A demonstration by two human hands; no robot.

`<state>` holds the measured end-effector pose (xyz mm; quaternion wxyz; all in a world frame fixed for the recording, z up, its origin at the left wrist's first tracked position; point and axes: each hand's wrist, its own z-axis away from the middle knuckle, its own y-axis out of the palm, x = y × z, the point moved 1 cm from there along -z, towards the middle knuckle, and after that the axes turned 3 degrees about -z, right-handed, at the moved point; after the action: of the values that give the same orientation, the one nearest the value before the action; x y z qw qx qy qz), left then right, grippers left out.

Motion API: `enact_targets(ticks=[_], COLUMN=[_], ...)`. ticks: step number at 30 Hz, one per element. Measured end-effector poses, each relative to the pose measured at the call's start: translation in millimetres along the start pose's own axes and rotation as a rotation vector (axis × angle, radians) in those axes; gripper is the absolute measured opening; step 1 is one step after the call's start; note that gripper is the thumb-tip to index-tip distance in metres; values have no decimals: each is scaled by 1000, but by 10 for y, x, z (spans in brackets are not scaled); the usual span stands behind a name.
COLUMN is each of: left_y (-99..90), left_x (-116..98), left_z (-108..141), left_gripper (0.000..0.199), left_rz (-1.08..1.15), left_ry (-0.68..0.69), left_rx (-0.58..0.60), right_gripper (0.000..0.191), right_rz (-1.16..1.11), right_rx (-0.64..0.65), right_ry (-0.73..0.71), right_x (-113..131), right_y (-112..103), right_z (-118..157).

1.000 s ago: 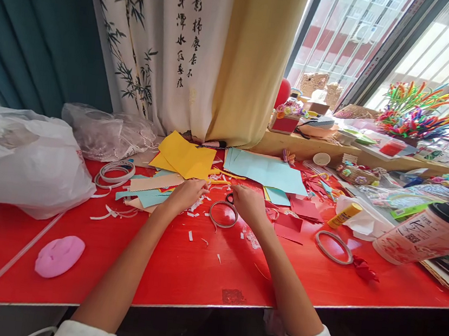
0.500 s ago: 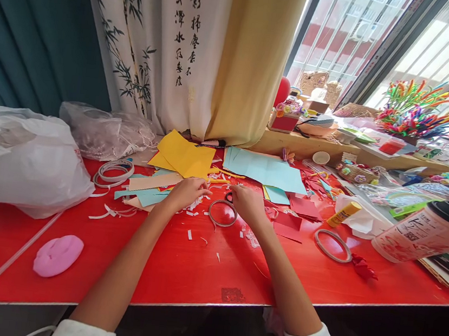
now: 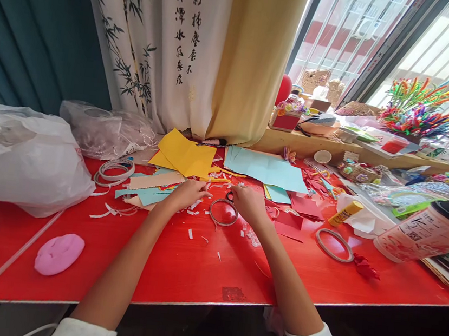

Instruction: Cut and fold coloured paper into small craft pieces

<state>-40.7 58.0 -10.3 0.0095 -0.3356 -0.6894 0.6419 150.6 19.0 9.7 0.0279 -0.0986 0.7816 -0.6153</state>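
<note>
Red tabletop (image 3: 194, 279), strewn with paper scraps (image 3: 190, 233); looks partway along, some cutting done, remainder unclear. Left hand (image 3: 191, 192) and right hand (image 3: 248, 201) apart, fingers bent inward; cannot tell whether pinching anything. Between, slightly nearer: grey ring (image 3: 223, 224). Mostly bare toward near edge; crowded beyond with yellow paper (image 3: 187, 152).

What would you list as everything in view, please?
Table: one, red, centre
Bags: two, whitish, left
Lump: one, pink, left
Curtains: several, teal, white, yellow, back
Window: one, grey frame, right
Small items: many, mixed, windowsill
Bouquet: one, multicoloured, windowsill
Paper sheets: several, yellow, blue, red, middle
Paper scraps: many, mixed, middle
Rings: several, pale, left, centre, right
Glue stick: one, yellow, right
Cup: one, pink, right
Left grip: one, bare, centre
Right grip: one, bare, centre
Sleeves: two, white, bottom
</note>
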Motion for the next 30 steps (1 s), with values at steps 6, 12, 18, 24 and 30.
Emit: enact_targets(ticks=[6,12,18,24,30], left_y=[35,86,113,110,114], left_x=[50,68,35,53,87], left_z=[-38,-42,-27,-35,-57], left_gripper=[24,25,16,24,27], left_rz=[-63,-71,-78,-105,-156], left_ry=[31,94,125,130,141], left_rx=[-42,-26,-13,-4,28], right_gripper=[35,36,36,36,37], right_rz=[5,12,25,38,45], right_rx=[0,12,31,46,63], right_ry=[0,1,-2,-9,-15], right_x=[-2,1,-5,-20,-17], right_y=[7,10,33,58,59], right_z=[-2,3,-4,-14,-10])
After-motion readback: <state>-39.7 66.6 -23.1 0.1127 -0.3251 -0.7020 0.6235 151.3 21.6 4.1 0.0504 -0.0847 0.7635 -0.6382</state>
